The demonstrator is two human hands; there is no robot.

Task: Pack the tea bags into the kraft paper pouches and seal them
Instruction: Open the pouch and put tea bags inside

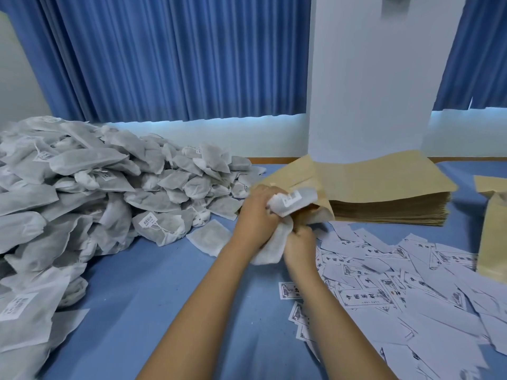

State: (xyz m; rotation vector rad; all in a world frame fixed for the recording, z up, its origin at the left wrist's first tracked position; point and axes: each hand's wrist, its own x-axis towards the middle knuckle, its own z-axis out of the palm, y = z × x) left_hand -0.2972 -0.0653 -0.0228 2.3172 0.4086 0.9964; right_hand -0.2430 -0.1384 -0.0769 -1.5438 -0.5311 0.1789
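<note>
Illumination is even, cool, blue-tinted and moderately bright. A pale strip of daylight glows under the hem of the blue curtain (164,58). Shadows are soft and shallow, noted beneath the tea bag pile (90,187) on the blue tablecloth (142,292). Wide-angle distortion: curtain folds fan outward, and the white pillar (367,78) tapers downward. Edge smear affects the lower-left bags and the lower-right paper labels (411,303). The left hand (256,215), the right hand (299,242) and the held tea bags (290,200) they grip are slightly soft.
</note>
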